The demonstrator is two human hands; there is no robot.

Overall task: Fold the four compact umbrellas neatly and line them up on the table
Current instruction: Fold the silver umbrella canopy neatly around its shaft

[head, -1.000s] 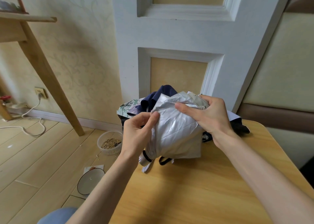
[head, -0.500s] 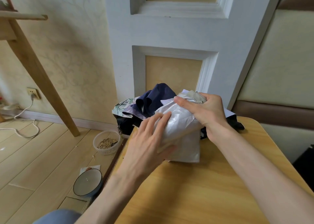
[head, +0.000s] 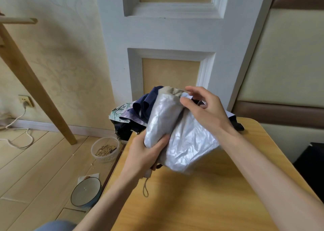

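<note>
While the left hand [head: 149, 153] is gripping the silver umbrella [head: 177, 131] low down, fingers curled round the gathered part just above the white handle end [head: 148, 173], the right hand [head: 206, 111] is working at the top, thumb and forefinger seemingly pinching a loose panel of canopy beside the beige tip. The umbrella is being held slanted over the far left part of the table [head: 219, 204]. One wide flap is hanging free toward the tabletop, though whether it is touching the wood I cannot tell. The wrist strap [head: 145, 190] is dangling below the handle.

As I am reading it, the person is pleating and rolling the canopy, and the roll is looking about half made. To do this well, the right hand should be drawing each panel out flat by its edge and laying it round in one direction. The left hand should be turning the shaft and squeezing just enough that the finished wraps are not springing open. The slick fabric is likely wanting to slide, so tension is mattering more than speed.

Behind, the heap of other umbrellas [head: 140, 108] is lying at the table's far edge, apparently awaiting the same treatment
</note>
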